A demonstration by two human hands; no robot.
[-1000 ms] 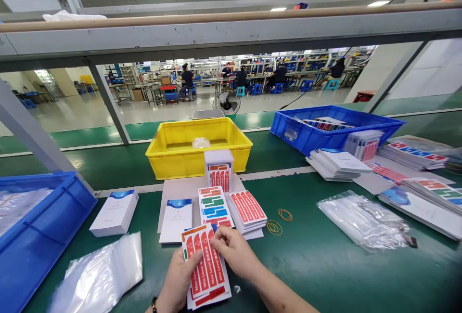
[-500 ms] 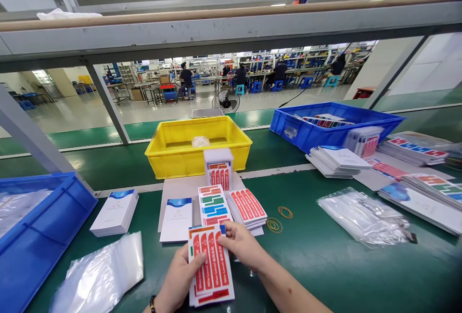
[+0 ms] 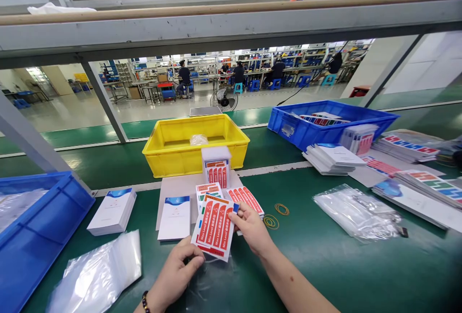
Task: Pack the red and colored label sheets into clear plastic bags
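My right hand (image 3: 249, 228) grips the upper right edge of a small set of red label sheets (image 3: 215, 226), tilted over the table. By the sheets' lower left corner is my left hand (image 3: 180, 267), its fingers curled round the edge of a clear plastic bag (image 3: 211, 281) that lies below the sheets. Beyond them are a multicoloured label stack (image 3: 207, 191), a red label stack (image 3: 246, 198) and a white booklet (image 3: 174, 217) with a blue top. An upright packed bundle (image 3: 217, 171) leans by the yellow bin.
A yellow bin (image 3: 164, 160) stands at the back, blue bins at left (image 3: 43, 228) and right (image 3: 306, 135). Booklets (image 3: 112, 211) and clear bags (image 3: 104, 269) lie left; rubber bands (image 3: 271, 221), more bags (image 3: 353, 212) and label stacks (image 3: 433, 188) lie right. People sit far off.
The label sheets have moved up and tilted in my right hand. My left hand has let go of them and shifted to their lower left corner, where a clear bag now shows.
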